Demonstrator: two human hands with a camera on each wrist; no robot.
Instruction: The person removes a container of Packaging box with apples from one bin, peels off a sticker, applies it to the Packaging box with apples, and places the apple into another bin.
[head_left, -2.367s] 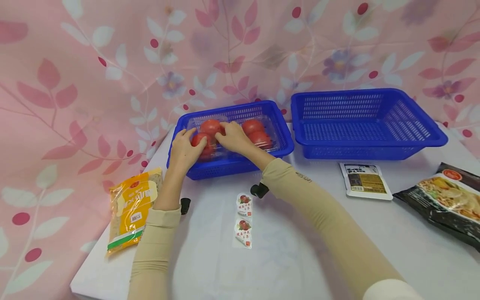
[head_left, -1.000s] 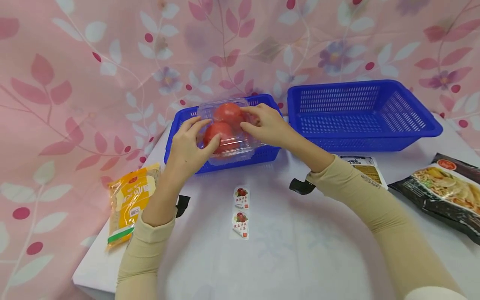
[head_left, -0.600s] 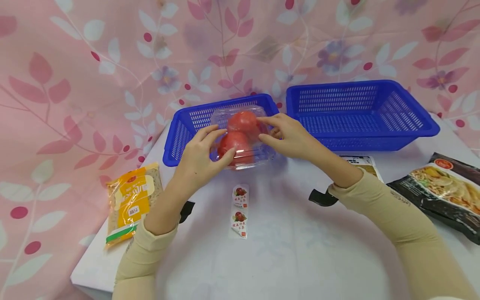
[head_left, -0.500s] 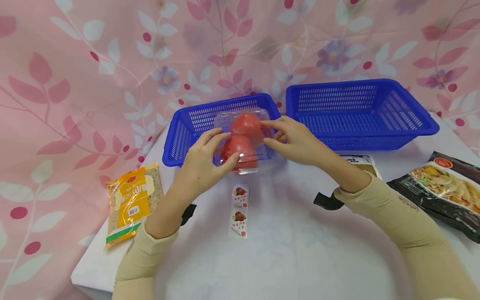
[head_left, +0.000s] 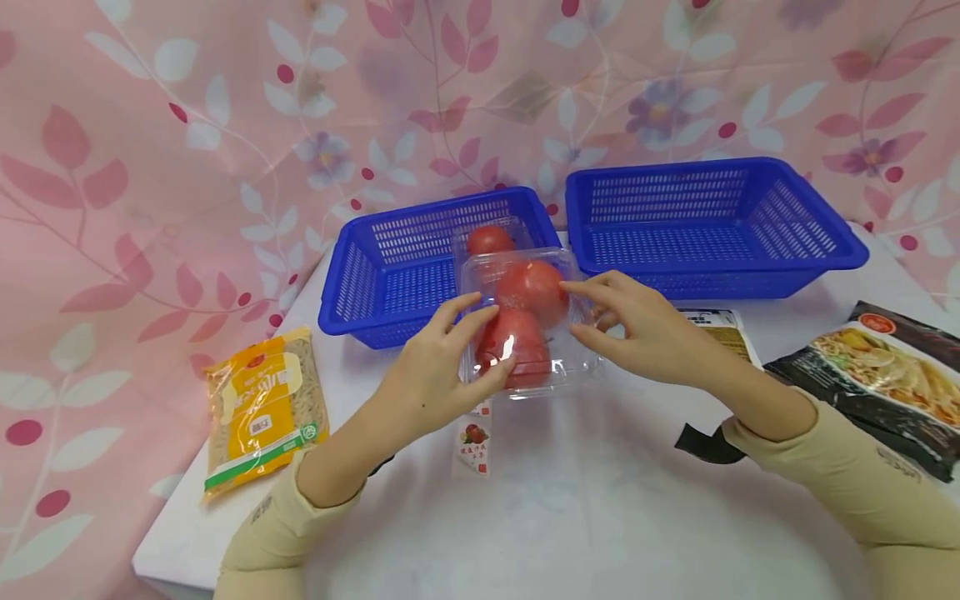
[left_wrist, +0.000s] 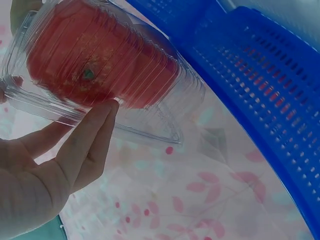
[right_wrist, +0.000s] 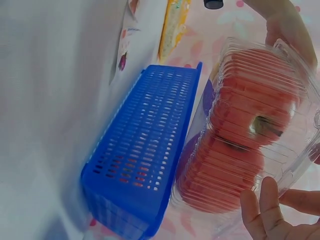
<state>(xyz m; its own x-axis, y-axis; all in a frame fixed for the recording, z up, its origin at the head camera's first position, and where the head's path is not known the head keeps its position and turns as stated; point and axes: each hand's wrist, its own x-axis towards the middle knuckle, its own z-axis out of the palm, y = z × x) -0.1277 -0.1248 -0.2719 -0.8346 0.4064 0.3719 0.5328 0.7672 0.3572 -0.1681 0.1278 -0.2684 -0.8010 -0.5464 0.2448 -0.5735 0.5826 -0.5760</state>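
Head view: left hand [head_left: 431, 379] and right hand [head_left: 645, 337] clasp the clear tomato clamshell [head_left: 528, 325] by its sides — thin, flexible plastic, likely slippery; support its base.

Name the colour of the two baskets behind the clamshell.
Blue baskets; clearest in the head view.

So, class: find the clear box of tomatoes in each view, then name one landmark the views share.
Head: clear box of tomatoes at centre, held between left hand and right hand.
Left wrist: upper left, above the fingers.
Right wrist: right side.
Shared landmark: the left blue basket.
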